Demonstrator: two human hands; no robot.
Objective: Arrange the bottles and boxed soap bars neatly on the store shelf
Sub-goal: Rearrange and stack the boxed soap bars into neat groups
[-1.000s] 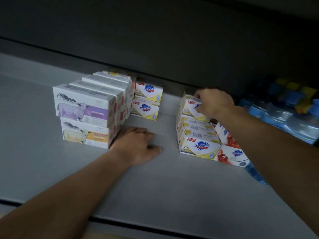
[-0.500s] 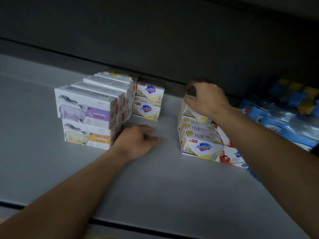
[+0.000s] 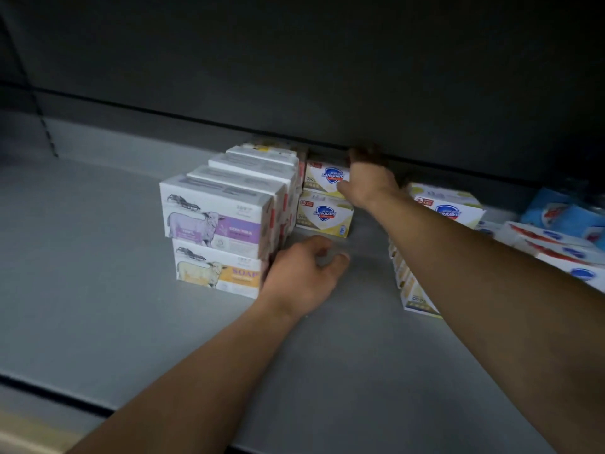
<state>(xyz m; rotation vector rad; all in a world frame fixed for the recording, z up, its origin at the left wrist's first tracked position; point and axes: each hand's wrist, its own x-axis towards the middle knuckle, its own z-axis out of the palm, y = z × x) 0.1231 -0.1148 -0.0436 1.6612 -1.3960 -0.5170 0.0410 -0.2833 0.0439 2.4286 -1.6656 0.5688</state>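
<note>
Two yellow Safeguard soap boxes sit stacked at the back of the grey shelf [image 3: 98, 290]: an upper box [image 3: 322, 174] on a lower box [image 3: 324, 213]. My right hand [image 3: 368, 181] grips the right end of the upper box, thumb on its front and fingers over the top into shadow. My left hand [image 3: 302, 273] rests on the shelf, fingers loosely curled, against the right side of the white goat-milk soap stack [image 3: 226, 231]. A second pile of yellow boxes [image 3: 447, 204] lies to the right, partly hidden by my right forearm.
White-and-red soap boxes [image 3: 556, 247] lie at the right edge, with blue packs [image 3: 563, 214] behind them, blurred. The dark back panel [image 3: 294, 77] closes off the rear. Bare shelf runs left of the goat-milk stack and along the front edge [image 3: 65, 394].
My right hand has left the right-hand yellow pile and moved left to the stacked yellow boxes at the back. The view has shifted right. My left hand has stayed beside the goat-milk stack.
</note>
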